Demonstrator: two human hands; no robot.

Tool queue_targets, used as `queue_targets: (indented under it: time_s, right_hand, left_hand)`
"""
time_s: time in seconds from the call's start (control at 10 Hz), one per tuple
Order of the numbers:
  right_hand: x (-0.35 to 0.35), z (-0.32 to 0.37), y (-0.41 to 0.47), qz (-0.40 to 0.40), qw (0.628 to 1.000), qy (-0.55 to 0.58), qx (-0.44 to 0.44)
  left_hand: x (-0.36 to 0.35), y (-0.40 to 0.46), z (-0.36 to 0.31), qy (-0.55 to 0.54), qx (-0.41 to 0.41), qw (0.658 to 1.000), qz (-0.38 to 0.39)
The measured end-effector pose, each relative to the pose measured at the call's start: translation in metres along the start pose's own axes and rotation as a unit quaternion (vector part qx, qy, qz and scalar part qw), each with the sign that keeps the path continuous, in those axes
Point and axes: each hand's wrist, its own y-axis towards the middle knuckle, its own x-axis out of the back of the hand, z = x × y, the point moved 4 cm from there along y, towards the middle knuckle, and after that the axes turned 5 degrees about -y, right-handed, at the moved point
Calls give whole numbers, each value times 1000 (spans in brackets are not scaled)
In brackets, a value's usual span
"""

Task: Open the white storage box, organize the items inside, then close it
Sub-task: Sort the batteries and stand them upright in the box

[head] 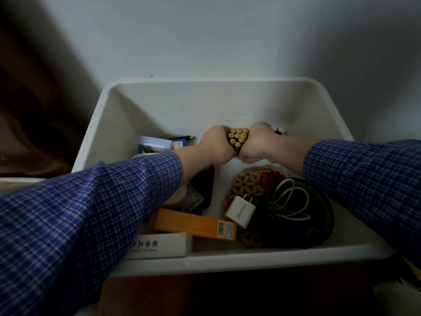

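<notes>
Toward the far wall of the open white storage box (pixel 95 124), left hand (pixel 216 144) and right hand (pixel 257 142) clamp a bundle of yellow batteries (pixel 238 137) between them, fingers curled round it. Near right: white charger (pixel 240 210) on a beaded mat (pixel 248 183), beside a black bowl (pixel 319 224). Near left: orange carton (pixel 193 223), white carton (pixel 164 245).

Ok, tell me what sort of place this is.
Probably a home, a room corner: a white storage box of household odds and ends, such as batteries and a phone charger plug, set against a plain white wall.
</notes>
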Motion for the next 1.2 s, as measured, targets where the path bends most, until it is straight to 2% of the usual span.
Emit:
queue_targets:
  time_s: [0.2, 0.4, 0.5, 0.8, 1.2]
  right_hand:
    - [-1, -1, 1, 5, 1000, 16, 4]
    - [-1, -3, 4, 4, 1000, 1, 0]
    - [-6, -4, 4, 28, 999, -14, -16]
    - [-3, -1, 5, 6, 999, -38, -1]
    - [4, -3, -2, 20, 999, -50, 1]
  left_hand:
    - [-3, 3, 5, -37, 15, 999, 4]
    - [-3, 6, 6, -19, 20, 1000, 1]
    - [-4, 5, 3, -19, 15, 1000, 16]
    - [-8, 6, 0, 47, -14, 998, 46]
    - [0, -7, -11, 30, -14, 998, 46]
